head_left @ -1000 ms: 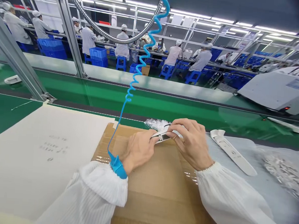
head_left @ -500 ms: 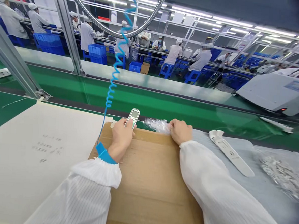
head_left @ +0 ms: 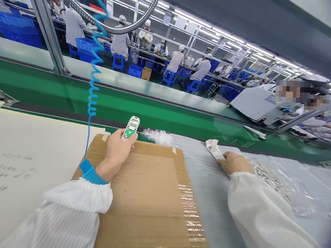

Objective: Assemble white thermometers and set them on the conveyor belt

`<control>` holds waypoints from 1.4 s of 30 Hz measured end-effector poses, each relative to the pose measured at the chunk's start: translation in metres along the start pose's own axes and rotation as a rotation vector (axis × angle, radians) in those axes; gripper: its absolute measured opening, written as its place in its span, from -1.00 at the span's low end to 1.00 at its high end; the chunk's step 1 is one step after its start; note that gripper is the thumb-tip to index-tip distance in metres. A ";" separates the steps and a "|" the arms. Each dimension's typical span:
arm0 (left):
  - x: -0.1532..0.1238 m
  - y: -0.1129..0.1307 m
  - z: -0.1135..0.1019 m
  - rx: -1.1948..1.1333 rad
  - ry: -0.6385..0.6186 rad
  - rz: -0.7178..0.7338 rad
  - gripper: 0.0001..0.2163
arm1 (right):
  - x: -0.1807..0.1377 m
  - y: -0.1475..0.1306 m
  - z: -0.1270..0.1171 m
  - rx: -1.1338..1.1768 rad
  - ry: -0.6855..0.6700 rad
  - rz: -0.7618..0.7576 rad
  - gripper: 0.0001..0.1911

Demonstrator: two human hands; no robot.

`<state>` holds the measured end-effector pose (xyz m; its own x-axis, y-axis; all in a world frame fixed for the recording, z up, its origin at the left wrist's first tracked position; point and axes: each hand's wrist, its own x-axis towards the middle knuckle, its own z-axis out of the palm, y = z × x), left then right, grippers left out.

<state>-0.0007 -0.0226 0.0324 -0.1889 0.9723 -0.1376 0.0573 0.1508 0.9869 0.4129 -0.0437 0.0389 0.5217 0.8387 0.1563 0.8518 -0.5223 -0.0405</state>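
Note:
My left hand (head_left: 118, 150) is closed round a small white device with a green circuit board (head_left: 131, 128), held upright over the far edge of a flat cardboard sheet (head_left: 146, 197). A blue wrist strap (head_left: 91, 172) with a coiled blue cord (head_left: 94, 78) is on that wrist. My right hand (head_left: 233, 162) rests on a long white plastic shell (head_left: 213, 147) lying on the grey mat (head_left: 206, 186); its fingers curl over the shell's near end. A crumpled clear plastic bag (head_left: 159, 136) lies between the hands.
A white sheet (head_left: 25, 160) covers the bench on the left. A clear bag of small metal parts (head_left: 274, 179) lies at the right. Beyond runs a green conveyor belt (head_left: 155, 108), with a grey machine (head_left: 259, 103) and rows of workers in white behind it.
The hands parted: my left hand lifted the device upright and kept it, while my right hand went from the clear bag rightward onto the white shell. The view has swung right.

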 end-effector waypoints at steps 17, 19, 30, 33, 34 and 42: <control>-0.017 0.009 0.006 -0.189 -0.441 -0.093 -0.54 | -0.108 -0.195 -0.010 1.766 -0.565 -0.629 -0.74; -0.017 0.008 0.006 -0.193 -0.481 -0.115 -0.55 | -0.119 -0.207 0.003 1.823 -0.606 -0.639 -0.76; -0.007 0.009 -0.003 -0.091 -0.232 0.000 -0.67 | -0.116 -0.186 0.022 1.696 -0.638 -0.546 -0.54; -0.003 0.007 -0.003 -0.016 -0.159 0.064 -0.67 | -0.115 -0.188 0.020 1.654 -0.634 -0.545 -0.61; -0.003 0.006 -0.002 0.037 -0.121 0.131 -0.64 | -0.115 -0.189 0.020 1.650 -0.639 -0.532 -0.63; -0.022 0.002 0.007 0.353 -0.283 0.510 -0.71 | -0.115 -0.191 0.021 1.742 -0.650 -0.465 -0.54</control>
<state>0.0107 -0.0424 0.0368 0.2078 0.9392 0.2734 0.3970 -0.3364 0.8540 0.1917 -0.0371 0.0084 -0.1448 0.9819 0.1223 -0.2074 0.0907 -0.9740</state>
